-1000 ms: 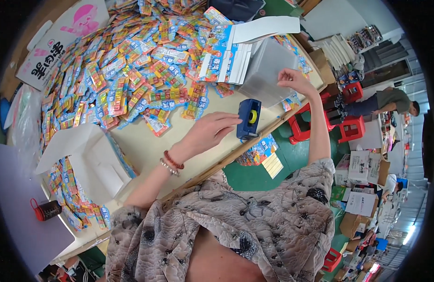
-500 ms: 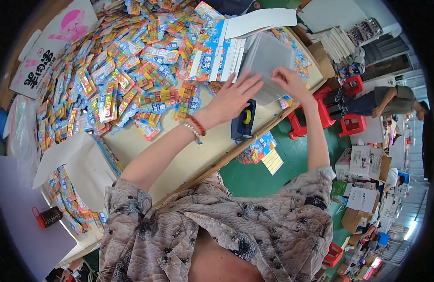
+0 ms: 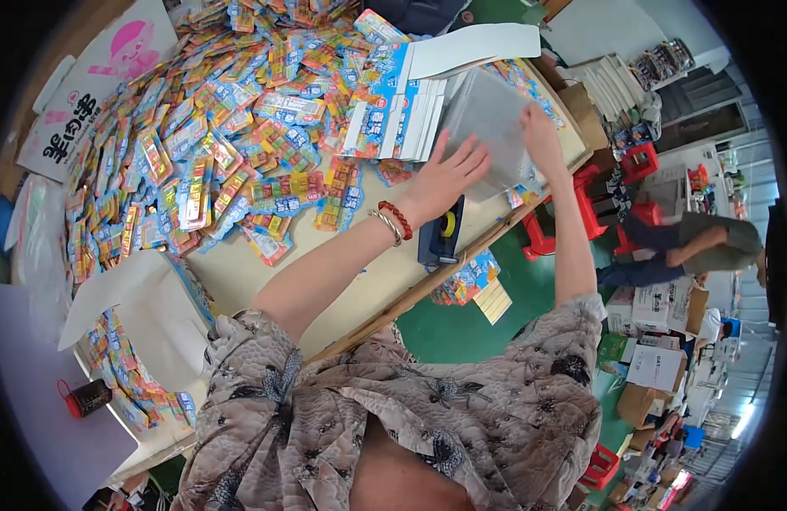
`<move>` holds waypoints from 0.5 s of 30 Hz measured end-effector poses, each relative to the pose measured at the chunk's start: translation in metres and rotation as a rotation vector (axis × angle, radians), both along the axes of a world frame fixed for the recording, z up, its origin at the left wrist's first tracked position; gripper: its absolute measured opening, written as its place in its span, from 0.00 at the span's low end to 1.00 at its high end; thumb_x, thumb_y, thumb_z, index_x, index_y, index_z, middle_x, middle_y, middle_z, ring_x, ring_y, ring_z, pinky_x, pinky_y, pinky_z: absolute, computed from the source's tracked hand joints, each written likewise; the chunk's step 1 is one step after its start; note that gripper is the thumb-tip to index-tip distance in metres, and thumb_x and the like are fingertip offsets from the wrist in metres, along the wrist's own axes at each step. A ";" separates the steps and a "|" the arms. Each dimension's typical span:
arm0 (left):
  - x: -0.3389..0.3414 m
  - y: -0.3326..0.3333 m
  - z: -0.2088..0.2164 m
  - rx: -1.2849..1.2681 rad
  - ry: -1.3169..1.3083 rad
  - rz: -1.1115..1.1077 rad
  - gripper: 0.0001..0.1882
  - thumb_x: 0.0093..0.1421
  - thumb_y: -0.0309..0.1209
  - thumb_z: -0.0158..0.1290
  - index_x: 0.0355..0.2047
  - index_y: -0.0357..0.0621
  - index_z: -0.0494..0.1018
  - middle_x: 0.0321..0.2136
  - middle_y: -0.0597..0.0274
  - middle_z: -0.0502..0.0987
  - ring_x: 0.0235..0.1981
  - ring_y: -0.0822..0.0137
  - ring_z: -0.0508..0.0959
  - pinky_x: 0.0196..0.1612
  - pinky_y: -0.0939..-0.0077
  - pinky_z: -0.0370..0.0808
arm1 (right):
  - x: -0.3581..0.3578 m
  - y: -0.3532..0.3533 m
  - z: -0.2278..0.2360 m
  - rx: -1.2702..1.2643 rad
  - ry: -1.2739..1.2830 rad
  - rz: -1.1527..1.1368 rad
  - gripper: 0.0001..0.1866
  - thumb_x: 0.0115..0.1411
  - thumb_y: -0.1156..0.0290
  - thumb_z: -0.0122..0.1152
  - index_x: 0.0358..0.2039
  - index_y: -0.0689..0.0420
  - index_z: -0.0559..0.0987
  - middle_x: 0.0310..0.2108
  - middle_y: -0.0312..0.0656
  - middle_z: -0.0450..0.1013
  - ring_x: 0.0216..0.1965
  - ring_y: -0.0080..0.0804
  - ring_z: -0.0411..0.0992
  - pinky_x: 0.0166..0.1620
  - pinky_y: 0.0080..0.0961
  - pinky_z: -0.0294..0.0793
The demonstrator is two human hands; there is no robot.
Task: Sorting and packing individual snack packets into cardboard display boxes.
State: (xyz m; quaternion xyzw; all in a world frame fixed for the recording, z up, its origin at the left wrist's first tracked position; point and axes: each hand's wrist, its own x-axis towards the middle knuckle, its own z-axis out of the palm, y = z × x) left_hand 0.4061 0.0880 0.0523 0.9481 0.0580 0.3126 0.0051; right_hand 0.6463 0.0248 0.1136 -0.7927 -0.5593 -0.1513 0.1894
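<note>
A stack of clear plastic sheets or flat sleeves [image 3: 487,106] lies at the table's far right. My left hand [image 3: 449,177] is open, its fingers spread over the near-left side of the stack. At the stack's right edge, my right hand [image 3: 542,140] is closed in a pinch; whatever its fingertips hold is hidden. Flat blue printed cartons [image 3: 385,115] with white edges lie just left of the plastic. A dark blue tape dispenser [image 3: 440,234] with yellow tape stands by the table's front edge, below my left hand.
A large heap of colourful candy blister packs [image 3: 215,128] covers the left and back of the table. An open white carton [image 3: 155,315] and a dark cup [image 3: 89,398] are at the near left. Beyond the right edge are red stools [image 3: 581,209] and a person [image 3: 700,243].
My left hand has shifted slightly right and down over the plastic. My right hand has moved a little up and right, its fingers drawn closer together. The person at right has bent forward.
</note>
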 end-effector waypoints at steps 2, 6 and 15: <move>0.005 -0.003 0.008 -0.024 0.050 -0.056 0.34 0.49 0.23 0.51 0.59 0.46 0.60 0.62 0.61 0.59 0.65 0.59 0.54 0.67 0.45 0.41 | 0.071 0.013 0.015 -0.113 -0.278 -0.128 0.06 0.60 0.72 0.47 0.34 0.60 0.72 0.31 0.49 0.71 0.32 0.48 0.73 0.35 0.37 0.73; 0.001 -0.002 0.008 -0.064 0.107 -0.040 0.35 0.46 0.26 0.55 0.58 0.46 0.62 0.60 0.60 0.61 0.65 0.58 0.56 0.67 0.46 0.41 | 0.114 0.008 0.085 -0.158 -0.721 -0.576 0.08 0.59 0.69 0.51 0.37 0.56 0.74 0.36 0.44 0.75 0.35 0.33 0.77 0.34 0.28 0.77; -0.016 -0.009 0.017 -0.707 -0.222 -0.123 0.58 0.48 0.48 0.63 0.67 0.40 0.36 0.67 0.50 0.42 0.69 0.54 0.41 0.67 0.53 0.40 | -0.089 -0.046 0.217 0.452 -0.784 -0.255 0.11 0.64 0.74 0.45 0.46 0.51 0.71 0.41 0.41 0.77 0.38 0.39 0.78 0.38 0.29 0.77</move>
